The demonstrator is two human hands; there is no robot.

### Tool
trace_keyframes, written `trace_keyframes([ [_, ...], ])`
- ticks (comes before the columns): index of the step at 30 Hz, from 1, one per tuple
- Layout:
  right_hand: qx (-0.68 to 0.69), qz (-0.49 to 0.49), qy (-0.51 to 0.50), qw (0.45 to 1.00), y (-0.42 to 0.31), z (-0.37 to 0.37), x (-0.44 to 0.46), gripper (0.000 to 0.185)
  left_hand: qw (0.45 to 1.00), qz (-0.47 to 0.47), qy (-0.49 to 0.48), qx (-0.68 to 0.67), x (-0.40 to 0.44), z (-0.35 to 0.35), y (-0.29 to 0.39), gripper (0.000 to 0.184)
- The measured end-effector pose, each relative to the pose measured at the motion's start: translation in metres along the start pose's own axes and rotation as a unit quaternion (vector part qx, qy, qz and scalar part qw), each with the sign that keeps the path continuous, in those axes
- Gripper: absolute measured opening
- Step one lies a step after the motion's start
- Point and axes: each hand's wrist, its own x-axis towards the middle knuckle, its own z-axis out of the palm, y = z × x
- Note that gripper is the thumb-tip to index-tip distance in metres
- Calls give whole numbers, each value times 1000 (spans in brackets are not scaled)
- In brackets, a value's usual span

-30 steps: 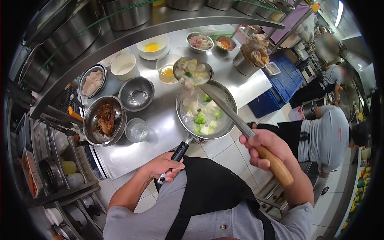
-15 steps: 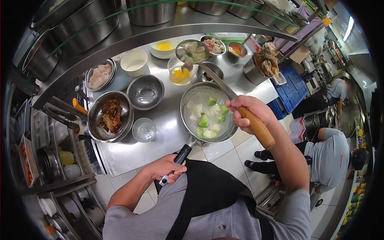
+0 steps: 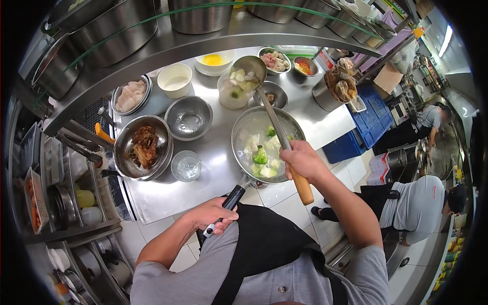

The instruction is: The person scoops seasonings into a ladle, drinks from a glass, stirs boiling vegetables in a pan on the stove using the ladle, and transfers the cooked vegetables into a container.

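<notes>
My left hand (image 3: pixel 217 215) is wrapped round the black handle of a wok (image 3: pixel 235 161). Broccoli and pale chunks (image 3: pixel 262 156) sit in whitish liquid inside it. A long ladle (image 3: pixel 273 116) is held by its wooden end in my right hand (image 3: pixel 303 161), its shaft crossing above the wok. The ladle's bowl, with pale pieces and liquid in it, tilts over a clear bowl (image 3: pixel 227 100) behind the wok. Cloudy liquid shows in the clear bowl, though the ladle covers part of it.
On the steel counter (image 3: pixel 152 195) stand a steel bowl (image 3: pixel 175 116), a glass of clear liquid (image 3: pixel 186 166), a strainer with browned meat (image 3: pixel 146 147) and a white tub (image 3: pixel 174 81). A steel shelf (image 3: pixel 203 42) overhangs the back. Two people work at the right beyond a blue crate (image 3: pixel 373 119).
My right hand has moved left and down, and the ladle's bowl has tipped further over the clear bowl. Yellow showed in that bowl before; now it looks cloudy. My left hand stays put.
</notes>
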Motion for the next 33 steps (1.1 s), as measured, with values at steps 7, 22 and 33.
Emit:
trace_keyframes([
  [7, -206, -100, 73, 971, 50, -1, 15, 14, 1000, 5, -4, 4, 1, 1, -3, 22],
  [22, -315, -45, 267, 910, 79, -61, -171, 19, 994, -1, 28, 103, 12, 8, 1, 23],
  [33, -430, -26, 284, 857, 154, -88, -209, 20, 985, -3, 54, 161, 44, 49, 5, 22],
])
